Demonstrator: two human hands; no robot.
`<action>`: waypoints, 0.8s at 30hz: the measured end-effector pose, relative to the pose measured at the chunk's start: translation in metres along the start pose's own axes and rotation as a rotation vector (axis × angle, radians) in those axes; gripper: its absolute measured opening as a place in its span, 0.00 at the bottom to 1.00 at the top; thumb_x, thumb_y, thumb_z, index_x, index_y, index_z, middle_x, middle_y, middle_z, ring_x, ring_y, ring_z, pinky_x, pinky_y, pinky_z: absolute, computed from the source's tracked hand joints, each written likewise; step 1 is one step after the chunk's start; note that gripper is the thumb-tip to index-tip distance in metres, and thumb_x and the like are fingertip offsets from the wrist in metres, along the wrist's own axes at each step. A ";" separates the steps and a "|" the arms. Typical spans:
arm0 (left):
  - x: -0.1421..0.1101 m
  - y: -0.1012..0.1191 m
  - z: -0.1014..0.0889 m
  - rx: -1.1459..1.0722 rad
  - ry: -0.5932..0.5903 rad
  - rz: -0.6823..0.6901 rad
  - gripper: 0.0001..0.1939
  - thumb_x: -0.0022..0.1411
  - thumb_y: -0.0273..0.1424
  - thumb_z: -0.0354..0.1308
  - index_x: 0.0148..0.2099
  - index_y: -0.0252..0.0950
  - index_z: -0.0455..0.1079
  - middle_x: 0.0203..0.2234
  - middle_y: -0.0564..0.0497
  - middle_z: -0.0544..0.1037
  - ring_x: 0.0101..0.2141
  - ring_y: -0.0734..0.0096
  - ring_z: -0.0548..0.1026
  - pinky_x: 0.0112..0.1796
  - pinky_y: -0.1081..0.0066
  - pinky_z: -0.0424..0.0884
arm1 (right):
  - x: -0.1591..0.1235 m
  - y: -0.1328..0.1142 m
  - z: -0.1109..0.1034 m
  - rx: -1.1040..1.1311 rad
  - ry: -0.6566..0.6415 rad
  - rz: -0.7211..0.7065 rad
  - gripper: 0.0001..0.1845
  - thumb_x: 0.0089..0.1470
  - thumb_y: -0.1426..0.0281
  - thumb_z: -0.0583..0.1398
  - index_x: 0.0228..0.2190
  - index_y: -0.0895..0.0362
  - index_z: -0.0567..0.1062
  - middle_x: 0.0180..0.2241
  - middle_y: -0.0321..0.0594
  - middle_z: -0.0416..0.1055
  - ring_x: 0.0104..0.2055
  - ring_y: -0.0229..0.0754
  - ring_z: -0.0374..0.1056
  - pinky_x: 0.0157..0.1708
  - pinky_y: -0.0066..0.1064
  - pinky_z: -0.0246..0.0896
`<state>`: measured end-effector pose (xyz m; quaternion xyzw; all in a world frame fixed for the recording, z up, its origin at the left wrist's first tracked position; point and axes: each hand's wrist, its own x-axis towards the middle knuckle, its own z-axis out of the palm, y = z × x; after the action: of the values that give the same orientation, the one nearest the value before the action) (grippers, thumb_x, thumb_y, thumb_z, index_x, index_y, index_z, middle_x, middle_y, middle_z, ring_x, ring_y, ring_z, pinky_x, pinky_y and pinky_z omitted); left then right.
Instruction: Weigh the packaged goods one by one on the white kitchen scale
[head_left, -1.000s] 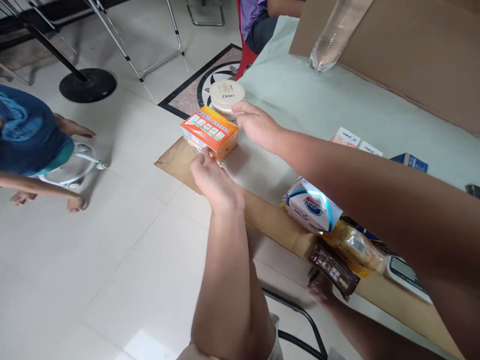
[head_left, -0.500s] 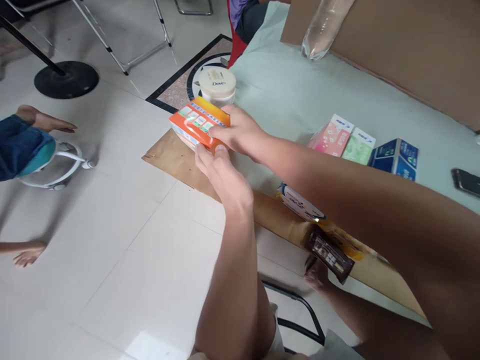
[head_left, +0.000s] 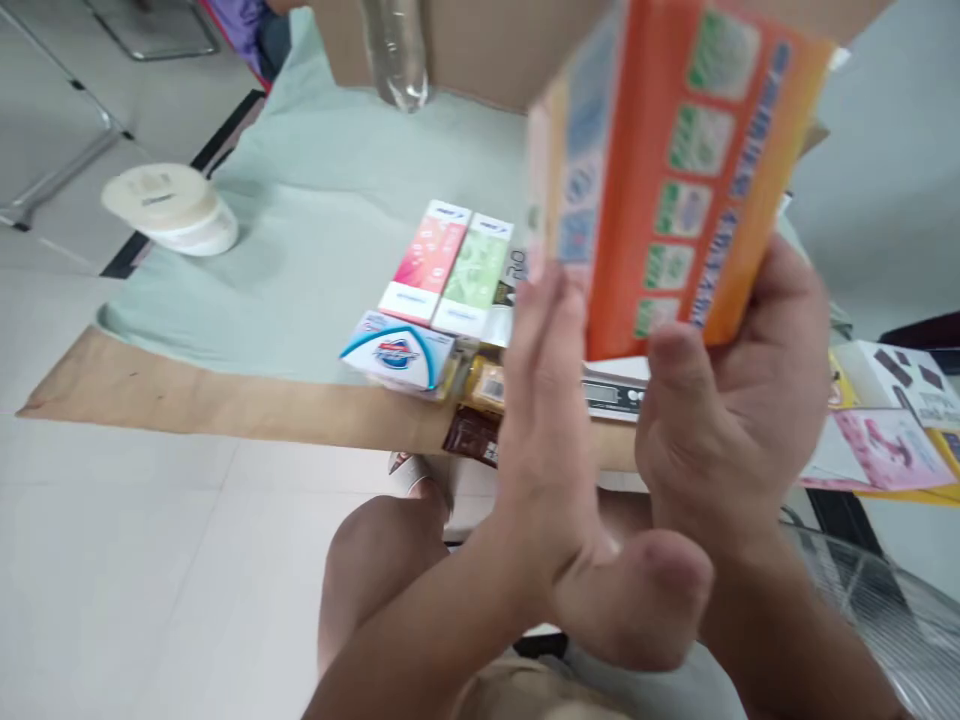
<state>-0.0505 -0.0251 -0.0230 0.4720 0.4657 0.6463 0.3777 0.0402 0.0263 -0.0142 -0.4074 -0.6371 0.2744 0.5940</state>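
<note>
My right hand is wrapped round the lower end of an orange box with green-edged pictures and a pale side, raised close to the camera. Flat against the box's pale side are the straight fingers of my left hand, its thumb stuck out. Beyond my hands, a pink box and a green box lie side by side on the table. A white and blue soap box sits in front of them. Near it are a yellow packet and a dark brown packet, partly hidden by my left hand.
A cream Dove jar stands at the table's left edge. A clear plastic bottle is by the cardboard at the back. A device with a small display lies behind my hands. Open printed cartons are at the right.
The orange box has come from beside the jar up to the right, now upright and near the camera. My view has swung right. The soap box now shows beside the pink and green boxes.
</note>
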 end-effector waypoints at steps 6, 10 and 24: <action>-0.010 -0.053 0.075 0.129 -0.370 0.169 0.46 0.72 0.62 0.39 0.79 0.39 0.44 0.78 0.40 0.48 0.77 0.44 0.44 0.75 0.45 0.46 | -0.011 0.074 -0.102 -0.129 0.183 0.168 0.30 0.58 0.51 0.68 0.58 0.47 0.72 0.58 0.48 0.72 0.59 0.54 0.73 0.59 0.51 0.73; -0.003 -0.085 0.104 0.157 -0.364 0.049 0.44 0.71 0.62 0.43 0.78 0.43 0.50 0.78 0.44 0.49 0.77 0.46 0.45 0.75 0.47 0.46 | -0.003 0.114 -0.126 -0.143 0.130 0.322 0.34 0.58 0.46 0.65 0.60 0.49 0.70 0.58 0.48 0.73 0.58 0.54 0.73 0.61 0.53 0.70; 0.025 -0.110 0.104 -0.013 -0.044 -0.282 0.39 0.59 0.57 0.64 0.67 0.45 0.67 0.74 0.47 0.61 0.76 0.52 0.53 0.74 0.56 0.53 | 0.002 0.149 -0.152 0.023 -0.041 0.511 0.29 0.64 0.46 0.55 0.57 0.51 0.70 0.63 0.47 0.73 0.68 0.51 0.67 0.68 0.49 0.62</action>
<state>0.0481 0.0541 -0.1095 0.4133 0.5149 0.5793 0.4780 0.2179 0.0848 -0.1157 -0.5426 -0.5222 0.4310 0.4971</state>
